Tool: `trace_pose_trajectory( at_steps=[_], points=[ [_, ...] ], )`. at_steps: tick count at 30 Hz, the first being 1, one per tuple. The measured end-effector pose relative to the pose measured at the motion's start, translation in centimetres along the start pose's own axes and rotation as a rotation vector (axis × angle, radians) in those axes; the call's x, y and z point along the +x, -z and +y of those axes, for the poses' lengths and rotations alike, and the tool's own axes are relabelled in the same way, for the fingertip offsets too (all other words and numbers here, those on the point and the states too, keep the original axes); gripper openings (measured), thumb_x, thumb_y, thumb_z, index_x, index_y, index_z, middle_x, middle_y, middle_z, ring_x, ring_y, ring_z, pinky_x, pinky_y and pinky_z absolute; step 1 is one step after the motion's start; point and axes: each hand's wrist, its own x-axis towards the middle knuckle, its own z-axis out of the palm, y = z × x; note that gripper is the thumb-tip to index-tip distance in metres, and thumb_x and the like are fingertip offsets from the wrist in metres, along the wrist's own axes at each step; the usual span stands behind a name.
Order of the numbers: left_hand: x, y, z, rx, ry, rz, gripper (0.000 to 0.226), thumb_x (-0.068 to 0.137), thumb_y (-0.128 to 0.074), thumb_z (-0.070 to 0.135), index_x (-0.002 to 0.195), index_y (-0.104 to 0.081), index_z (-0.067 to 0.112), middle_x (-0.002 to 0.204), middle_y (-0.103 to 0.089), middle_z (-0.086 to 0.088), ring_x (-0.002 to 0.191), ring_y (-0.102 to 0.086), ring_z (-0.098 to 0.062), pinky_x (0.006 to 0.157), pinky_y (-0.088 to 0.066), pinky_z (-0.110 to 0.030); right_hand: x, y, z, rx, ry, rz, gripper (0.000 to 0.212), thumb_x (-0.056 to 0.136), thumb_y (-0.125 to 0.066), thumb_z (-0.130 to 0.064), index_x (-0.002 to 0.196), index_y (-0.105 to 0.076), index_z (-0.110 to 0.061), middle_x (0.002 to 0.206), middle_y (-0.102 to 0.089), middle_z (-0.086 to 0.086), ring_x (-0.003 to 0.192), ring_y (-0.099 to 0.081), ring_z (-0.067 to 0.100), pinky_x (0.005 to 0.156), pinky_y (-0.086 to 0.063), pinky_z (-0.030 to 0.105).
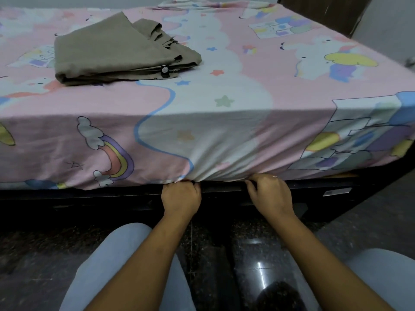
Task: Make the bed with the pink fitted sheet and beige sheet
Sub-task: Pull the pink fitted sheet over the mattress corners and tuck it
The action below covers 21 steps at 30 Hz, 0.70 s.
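Head view: the pink fitted sheet (202, 131) covers the mattress top and hangs down its near side. At the lower hem, the left hand (180, 197) pinches a gathered bunch of cloth, and creases fan out from that grip. Just to its right, the right hand (269, 194) curls its fingers on the same hem, probably to draw it under the mattress above the dark bed frame (89, 198). The beige sheet (112, 55) lies folded on the far left, waiting its turn.
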Motion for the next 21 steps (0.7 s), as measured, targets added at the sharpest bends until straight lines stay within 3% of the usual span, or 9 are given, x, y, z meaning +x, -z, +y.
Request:
trace_pose_trajectory(
  at_steps=[1, 2, 4, 7, 10, 13, 17, 21],
  points=[
    [-0.2, 0.5, 0.2, 0.041, -0.007, 0.046, 0.036, 0.082, -0.044, 0.019, 0.060, -0.069, 0.006, 0.055, -0.062, -0.012, 0.048, -0.061, -0.030, 0.051, -0.049, -0.029, -0.1, 0.2, 0.4, -0.006, -0.058, 0.028, 0.016, 0.084, -0.065, -0.028, 0.083, -0.073, -0.015, 0.078, -0.071, 0.009, 0.077, -0.064, 0.032, 0.063, -0.046, 0.035],
    [-0.4, 1.1, 0.6, 0.043, -0.004, -0.015, 0.031, 0.083, -0.046, 0.017, 0.066, -0.069, 0.006, 0.061, -0.065, -0.011, 0.054, -0.065, -0.030, 0.051, -0.049, -0.028, -0.1, 0.4, 1.1, -0.026, -0.125, 0.048, 0.019, 0.084, -0.066, -0.032, 0.084, -0.073, -0.014, 0.080, -0.071, 0.011, 0.079, -0.064, 0.033, 0.066, -0.047, 0.036],
    [-1.0, 1.9, 1.7, 0.014, -0.026, 0.070, 0.023, 0.090, -0.054, 0.026, 0.082, -0.068, 0.009, 0.080, -0.070, -0.010, 0.074, -0.069, -0.029, 0.058, -0.050, -0.029, -0.2, 1.0, 3.1, -0.105, -0.271, 0.033, 0.029, 0.083, -0.066, -0.041, 0.089, -0.073, -0.014, 0.088, -0.070, 0.011, 0.088, -0.063, 0.032, 0.074, -0.047, 0.036],
    [-1.8, 3.5, 4.1, -0.042, -0.117, 0.285, 0.028, 0.052, -0.085, 0.021, 0.053, -0.058, 0.012, 0.047, -0.057, -0.007, 0.038, -0.057, -0.026, 0.038, -0.039, -0.021, -0.4, 1.6, 5.8, -0.177, -0.344, 0.051, 0.037, 0.079, -0.070, -0.046, 0.090, -0.069, -0.010, 0.093, -0.067, 0.012, 0.091, -0.061, 0.035, 0.073, -0.048, 0.039],
    [-1.7, 3.4, 6.7, -0.051, -0.212, 0.356, 0.034, 0.046, -0.087, 0.025, 0.055, -0.055, 0.017, 0.043, -0.053, -0.001, 0.033, -0.053, -0.021, 0.037, -0.033, -0.017, -0.4, 0.7, 6.2, -0.220, -0.034, 0.158, 0.021, 0.077, -0.072, -0.031, 0.076, -0.062, -0.011, 0.076, -0.062, 0.010, 0.072, -0.061, 0.034, 0.058, -0.047, 0.038],
    [-1.2, 2.7, 7.7, -0.019, -0.224, 0.347, 0.045, 0.042, -0.089, 0.042, 0.060, -0.054, 0.019, 0.044, -0.055, 0.001, 0.036, -0.056, -0.019, 0.039, -0.034, -0.017, 0.2, 0.2, 6.0, -0.263, 0.348, 0.323, 0.006, 0.083, -0.060, -0.020, 0.084, -0.063, -0.015, 0.073, -0.057, 0.005, 0.065, -0.058, 0.029, 0.054, -0.044, 0.037],
    [0.1, 1.2, 9.1, -0.019, -0.302, 0.404, 0.049, 0.039, -0.089, 0.051, 0.059, -0.055, 0.020, 0.045, -0.056, 0.001, 0.036, -0.055, -0.017, 0.041, -0.035, -0.018, 1.9, 0.8, 6.5, -0.341, 0.692, 0.444, 0.024, 0.095, -0.044, -0.015, 0.098, -0.067, -0.020, 0.084, -0.063, 0.001, 0.068, -0.058, 0.025, 0.056, -0.044, 0.034],
    [0.9, 0.3, 11.6, -0.001, -0.389, 0.493, 0.032, 0.055, -0.084, 0.035, 0.064, -0.056, 0.023, 0.051, -0.056, 0.003, 0.043, -0.057, -0.015, 0.041, -0.036, -0.019, 3.1, 0.3, 7.7, -0.368, 0.809, 0.501, 0.028, 0.095, -0.044, -0.012, 0.077, -0.064, -0.018, 0.068, -0.055, 0.000, 0.063, -0.055, 0.022, 0.054, -0.041, 0.034]
  ],
)
